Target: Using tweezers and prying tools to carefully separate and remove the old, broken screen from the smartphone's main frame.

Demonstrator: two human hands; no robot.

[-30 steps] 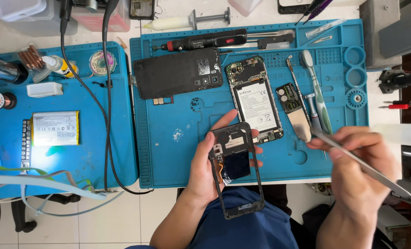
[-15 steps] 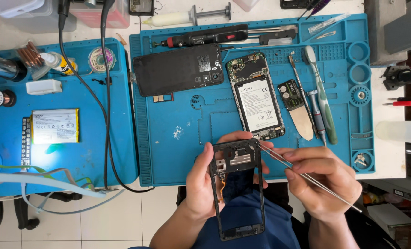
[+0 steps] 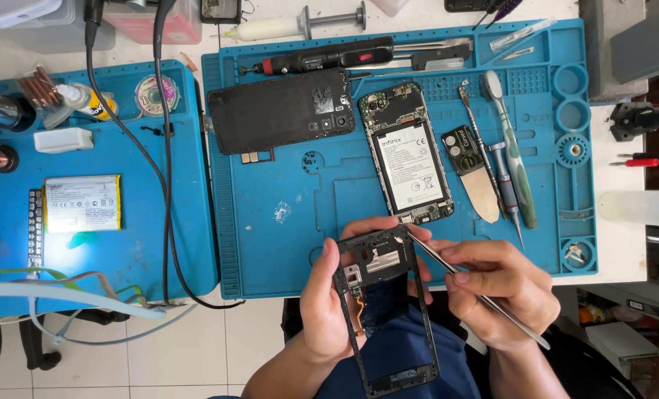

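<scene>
Btwn both hands point(image 3: 418, 295): phone frame point(image 3: 385, 310)

A white worktop point(image 3: 625, 236) carries two blue repair mats point(image 3: 270, 251) side by side. A clear bottle point(image 3: 640, 208) and a red-handled screwdriver point(image 3: 643, 162) lie on its bare right edge. A syringe point(image 3: 292, 26) rests above the right mat.

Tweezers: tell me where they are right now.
In the head view, the tweezers are pinched in the right hand, low and right of centre, their tip touching the upper right corner of the black phone frame that the left hand holds.
</scene>
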